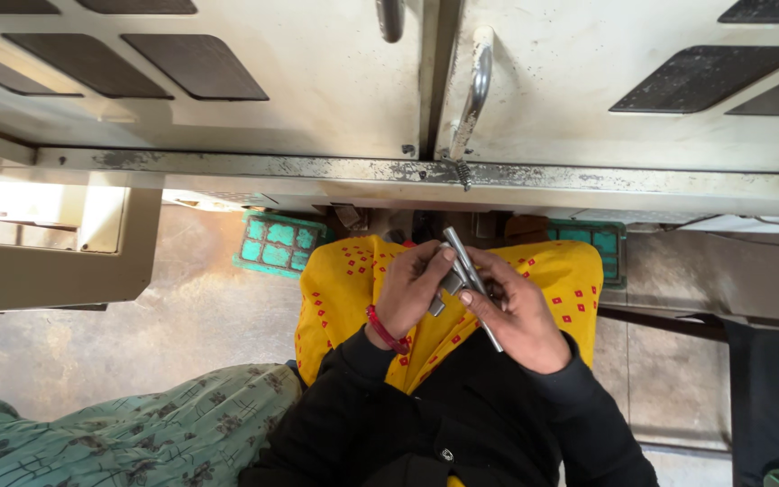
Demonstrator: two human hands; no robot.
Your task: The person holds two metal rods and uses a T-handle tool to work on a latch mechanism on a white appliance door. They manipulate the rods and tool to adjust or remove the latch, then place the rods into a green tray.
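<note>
Holding a slim metal rod (471, 284) at frame centre over my yellow-clad lap: left hand (412, 293) pinches a small metal piece (448, 284) against it, right hand (516, 311) cradles the shaft. Best kept steady, grips close.

The garment (344, 280) at centre is yellow with small red squares, and the sleeves (498, 424) are black. A red bracelet (386, 332) circles one wrist. The cloth (128, 433) at lower left is pale green with a dark floral print; the crates (277, 243) are teal.

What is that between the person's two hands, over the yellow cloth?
In the head view, a slim grey metal rod runs slantwise between the left hand and right hand, with smaller metal pieces bunched against it. Both hands grip them.
</note>
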